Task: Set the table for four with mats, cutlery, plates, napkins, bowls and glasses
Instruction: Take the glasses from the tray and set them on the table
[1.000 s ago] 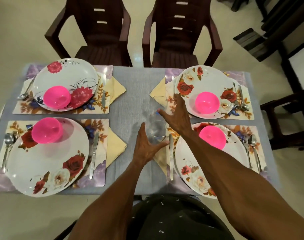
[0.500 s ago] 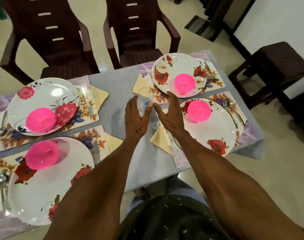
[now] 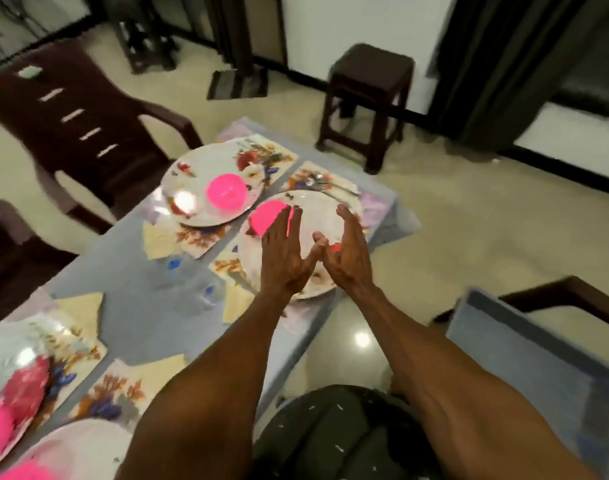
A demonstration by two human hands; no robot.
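Hovering empty over four plates (image 3: pixel 213 171), four pink bowls (image 3: pixel 225 193): two hands (image 3: pixel 285 252), fingers straight.

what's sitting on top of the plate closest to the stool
A pink bowl sits on that plate, partly hidden by the left hand. Both open hands cover the plate's middle, so anything there is unseen.

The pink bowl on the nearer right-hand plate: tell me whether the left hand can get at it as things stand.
Probably yes. The left hand is open, its straight fingers already reaching over the pink bowl on the plate, with nothing between them. The right hand, also open, hovers beside it and does not block the way.
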